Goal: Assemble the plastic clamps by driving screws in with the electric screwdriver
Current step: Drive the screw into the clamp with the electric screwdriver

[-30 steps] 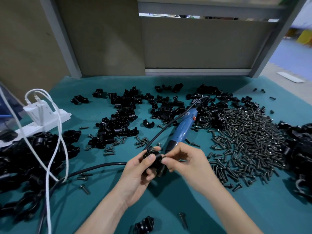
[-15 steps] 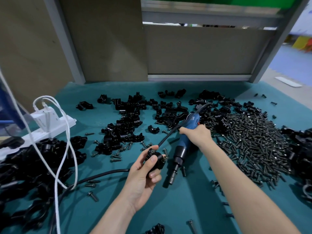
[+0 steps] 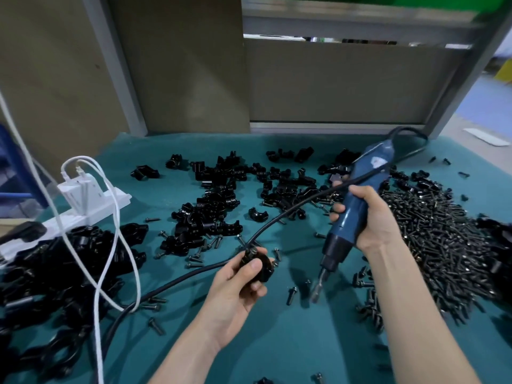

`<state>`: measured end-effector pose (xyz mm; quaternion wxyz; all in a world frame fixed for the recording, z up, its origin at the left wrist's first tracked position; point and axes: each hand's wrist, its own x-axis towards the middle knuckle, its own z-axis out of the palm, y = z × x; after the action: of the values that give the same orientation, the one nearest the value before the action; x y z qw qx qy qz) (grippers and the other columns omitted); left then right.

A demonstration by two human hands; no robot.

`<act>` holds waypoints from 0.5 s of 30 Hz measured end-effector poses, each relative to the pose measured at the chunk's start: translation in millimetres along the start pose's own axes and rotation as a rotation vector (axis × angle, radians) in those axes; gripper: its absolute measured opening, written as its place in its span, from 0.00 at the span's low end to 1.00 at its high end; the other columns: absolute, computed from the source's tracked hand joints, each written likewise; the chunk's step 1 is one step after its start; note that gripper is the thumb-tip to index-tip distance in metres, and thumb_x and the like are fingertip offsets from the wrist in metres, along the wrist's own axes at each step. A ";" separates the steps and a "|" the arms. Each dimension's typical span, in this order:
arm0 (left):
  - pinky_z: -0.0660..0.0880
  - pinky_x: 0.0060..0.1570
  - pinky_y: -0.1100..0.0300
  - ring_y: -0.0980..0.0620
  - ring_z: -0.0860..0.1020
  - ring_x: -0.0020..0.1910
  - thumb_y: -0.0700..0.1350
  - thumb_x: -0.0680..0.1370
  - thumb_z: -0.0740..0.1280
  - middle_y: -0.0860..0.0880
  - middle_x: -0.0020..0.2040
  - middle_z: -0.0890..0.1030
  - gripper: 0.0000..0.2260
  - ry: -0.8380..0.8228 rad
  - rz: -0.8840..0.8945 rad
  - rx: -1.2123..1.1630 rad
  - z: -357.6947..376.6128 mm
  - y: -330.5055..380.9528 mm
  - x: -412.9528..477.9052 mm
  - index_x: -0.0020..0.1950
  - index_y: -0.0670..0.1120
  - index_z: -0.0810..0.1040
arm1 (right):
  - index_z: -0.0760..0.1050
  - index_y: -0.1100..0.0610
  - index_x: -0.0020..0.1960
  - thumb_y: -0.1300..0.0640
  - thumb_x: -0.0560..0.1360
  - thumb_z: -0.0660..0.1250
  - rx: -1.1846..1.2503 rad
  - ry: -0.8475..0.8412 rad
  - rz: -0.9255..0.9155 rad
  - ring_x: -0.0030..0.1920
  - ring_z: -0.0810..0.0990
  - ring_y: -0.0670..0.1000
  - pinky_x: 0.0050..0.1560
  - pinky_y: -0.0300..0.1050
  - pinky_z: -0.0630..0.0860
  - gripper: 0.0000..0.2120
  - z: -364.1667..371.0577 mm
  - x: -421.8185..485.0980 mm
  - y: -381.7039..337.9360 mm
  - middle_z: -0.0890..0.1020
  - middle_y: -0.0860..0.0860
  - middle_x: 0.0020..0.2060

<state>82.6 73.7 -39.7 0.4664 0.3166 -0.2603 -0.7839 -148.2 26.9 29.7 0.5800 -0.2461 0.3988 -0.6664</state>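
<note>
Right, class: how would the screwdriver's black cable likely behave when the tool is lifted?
Probably floppy yet springy: the black cable loops behind the electric screwdriver and sags to the mat. It likely drags, perhaps sweeping loose screws lying beside it.

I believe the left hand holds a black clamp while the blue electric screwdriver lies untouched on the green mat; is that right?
Not quite: the head view shows the blue electric screwdriver gripped in the right hand, bit pointing down, not lying untouched on the green mat. The left hand does hold a black clamp.
</note>
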 end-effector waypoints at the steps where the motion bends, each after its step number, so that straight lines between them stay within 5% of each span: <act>1: 0.74 0.30 0.66 0.57 0.70 0.27 0.42 0.63 0.74 0.48 0.38 0.82 0.13 -0.008 -0.003 0.039 0.6 -0.6 -0.1 0.47 0.43 0.86 | 0.79 0.55 0.42 0.61 0.69 0.66 0.050 0.000 -0.050 0.25 0.74 0.46 0.29 0.38 0.75 0.04 1.5 0.0 -4.0 0.80 0.49 0.36; 7: 0.67 0.25 0.67 0.57 0.68 0.26 0.41 0.66 0.74 0.48 0.40 0.83 0.12 0.000 0.053 0.263 -0.4 -1.0 -0.2 0.48 0.44 0.83 | 0.73 0.55 0.48 0.64 0.76 0.58 0.280 -0.021 -0.311 0.29 0.75 0.45 0.31 0.37 0.74 0.07 11.9 -0.5 -26.5 0.82 0.48 0.38; 10: 0.65 0.24 0.66 0.55 0.66 0.24 0.37 0.74 0.72 0.48 0.40 0.83 0.08 0.075 0.202 0.569 -0.6 -3.3 2.2 0.45 0.51 0.82 | 0.72 0.56 0.49 0.66 0.70 0.63 0.112 -0.004 -0.489 0.30 0.77 0.47 0.32 0.40 0.75 0.10 10.2 -6.6 -26.9 0.82 0.48 0.38; 15: 0.66 0.22 0.66 0.57 0.68 0.24 0.35 0.74 0.71 0.44 0.42 0.84 0.07 0.250 0.336 0.509 -2.5 2.0 9.0 0.47 0.45 0.79 | 0.69 0.59 0.56 0.54 0.64 0.77 0.171 0.134 -0.692 0.30 0.75 0.48 0.33 0.41 0.73 0.26 22.2 -10.2 -34.5 0.80 0.49 0.39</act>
<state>82.3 64.5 -42.3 0.5236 0.4694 -0.4370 -0.5608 -148.5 31.6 71.8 0.3110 -0.2729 0.2718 -0.8688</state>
